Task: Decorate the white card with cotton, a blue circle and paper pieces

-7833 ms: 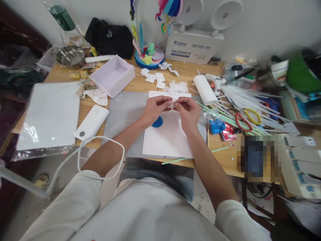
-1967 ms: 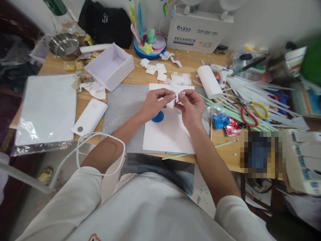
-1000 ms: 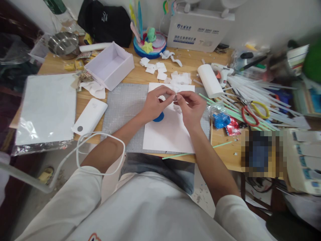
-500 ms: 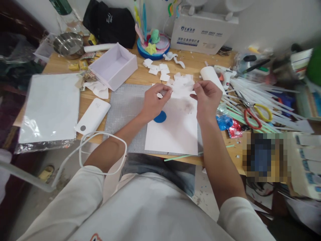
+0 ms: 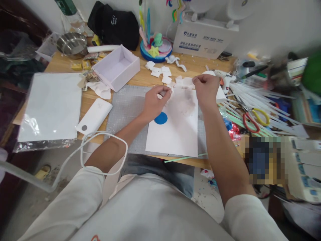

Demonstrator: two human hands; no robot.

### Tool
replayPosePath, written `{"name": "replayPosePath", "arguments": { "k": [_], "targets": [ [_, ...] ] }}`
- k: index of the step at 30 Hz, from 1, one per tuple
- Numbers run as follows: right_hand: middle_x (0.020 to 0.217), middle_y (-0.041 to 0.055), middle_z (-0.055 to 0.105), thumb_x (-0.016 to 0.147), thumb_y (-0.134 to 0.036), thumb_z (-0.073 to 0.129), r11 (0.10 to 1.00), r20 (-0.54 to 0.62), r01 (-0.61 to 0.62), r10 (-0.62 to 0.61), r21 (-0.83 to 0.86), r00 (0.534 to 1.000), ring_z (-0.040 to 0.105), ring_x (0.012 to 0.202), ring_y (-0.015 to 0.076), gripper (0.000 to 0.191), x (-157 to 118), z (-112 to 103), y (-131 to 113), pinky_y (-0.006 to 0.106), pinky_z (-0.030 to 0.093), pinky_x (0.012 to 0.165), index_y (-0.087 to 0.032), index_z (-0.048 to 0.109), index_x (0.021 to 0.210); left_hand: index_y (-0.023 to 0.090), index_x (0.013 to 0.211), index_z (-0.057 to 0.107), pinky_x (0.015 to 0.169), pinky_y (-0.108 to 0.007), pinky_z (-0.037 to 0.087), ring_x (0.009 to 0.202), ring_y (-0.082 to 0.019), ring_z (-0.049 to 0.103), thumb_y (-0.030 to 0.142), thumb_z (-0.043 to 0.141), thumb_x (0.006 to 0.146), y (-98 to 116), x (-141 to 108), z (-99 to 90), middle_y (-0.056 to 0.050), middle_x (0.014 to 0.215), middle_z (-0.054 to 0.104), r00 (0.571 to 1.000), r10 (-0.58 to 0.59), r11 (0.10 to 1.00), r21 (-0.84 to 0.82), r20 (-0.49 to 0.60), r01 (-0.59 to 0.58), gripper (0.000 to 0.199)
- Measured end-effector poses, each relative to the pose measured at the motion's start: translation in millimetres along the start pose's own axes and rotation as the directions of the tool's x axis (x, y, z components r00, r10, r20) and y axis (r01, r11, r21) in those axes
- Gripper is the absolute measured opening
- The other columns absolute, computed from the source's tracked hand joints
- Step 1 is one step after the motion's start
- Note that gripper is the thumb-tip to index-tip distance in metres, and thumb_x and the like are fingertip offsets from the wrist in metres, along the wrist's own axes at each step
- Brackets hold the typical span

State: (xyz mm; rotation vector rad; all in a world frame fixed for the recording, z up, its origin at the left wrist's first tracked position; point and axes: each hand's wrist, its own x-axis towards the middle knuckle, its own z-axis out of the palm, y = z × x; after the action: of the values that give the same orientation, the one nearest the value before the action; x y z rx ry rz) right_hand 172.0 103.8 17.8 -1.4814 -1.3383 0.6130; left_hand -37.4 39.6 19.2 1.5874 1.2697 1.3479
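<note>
My left hand [image 5: 155, 103] is over the upper left of a white sheet [image 5: 173, 140], thumb and forefinger pinched beside small white scraps. Whatever lies in that pinch is too small to make out. Across from it, my right hand [image 5: 207, 89] is closed at the sheet's upper right corner, its fingertips by white paper pieces [image 5: 187, 82]. I cannot see clearly what it grips. A blue disc [image 5: 161, 118] lies on the sheet below my left hand. A brownish-grey smudge [image 5: 188, 106] shows on the paper between the hands. Under the sheet is a grey cutting mat [image 5: 125, 110].
White squares [image 5: 166, 79] lie beyond the mat. To the left are a lilac box [image 5: 122, 72], a white power bank [image 5: 94, 116] with a looped cable and a bagged sheet pack [image 5: 51, 107]. Scissors [image 5: 250, 122], white strips [image 5: 253, 97] and a glue gun [image 5: 227, 80] sit right.
My right hand has shifted slightly up and turned further over. The pale, ragged white shape between the hands shows less, and the smudge on the sheet looks larger. My left hand stays nearly still.
</note>
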Motion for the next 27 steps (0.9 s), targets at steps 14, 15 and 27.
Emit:
{"name": "replayPosePath", "arguments": {
  "k": [14,15,27],
  "targets": [
    [0.078,-0.0003,0.074,0.086,-0.024,0.069,0.987,0.091,0.158,-0.157,-0.001,0.983,0.069,0.07,0.0137,0.005,-86.8,-10.8,-65.7,0.029,0.058,0.068,-0.021,0.074,0.086,0.019,0.086,0.073,0.059,-0.019,0.044,0.085,-0.012,0.065,0.021,0.068,0.092,12.8,-8.5,1.0,-0.004,0.092,0.073,0.994,0.081,0.997,0.014,0.074,-0.082,0.007],
    [0.078,-0.0003,0.075,0.085,-0.025,0.072,0.99,0.102,0.128,-0.133,0.051,0.986,0.07,0.069,0.0139,0.005,-92.7,-8.9,-65.2,0.029,0.059,0.067,-0.021,0.074,0.085,0.019,0.087,0.073,0.059,-0.019,0.044,0.087,-0.013,0.066,0.021,0.069,0.092,13.9,-9.4,1.0,-0.004,0.093,0.073,0.992,0.094,0.995,0.023,0.081,-0.096,0.007],
    [0.084,0.0012,0.08,0.085,-0.031,0.076,0.967,0.059,0.066,-0.083,0.246,0.995,0.076,0.073,0.0156,0.01,-104.1,5.2,-36.5,0.033,0.066,0.073,-0.023,0.079,0.092,0.019,0.088,0.074,0.057,-0.018,0.043,0.086,-0.012,0.067,0.022,0.066,0.094,15.1,-12.8,3.9,-0.004,0.092,0.073,0.978,0.145,0.989,-0.029,0.153,-0.142,0.01]
  ]
}}
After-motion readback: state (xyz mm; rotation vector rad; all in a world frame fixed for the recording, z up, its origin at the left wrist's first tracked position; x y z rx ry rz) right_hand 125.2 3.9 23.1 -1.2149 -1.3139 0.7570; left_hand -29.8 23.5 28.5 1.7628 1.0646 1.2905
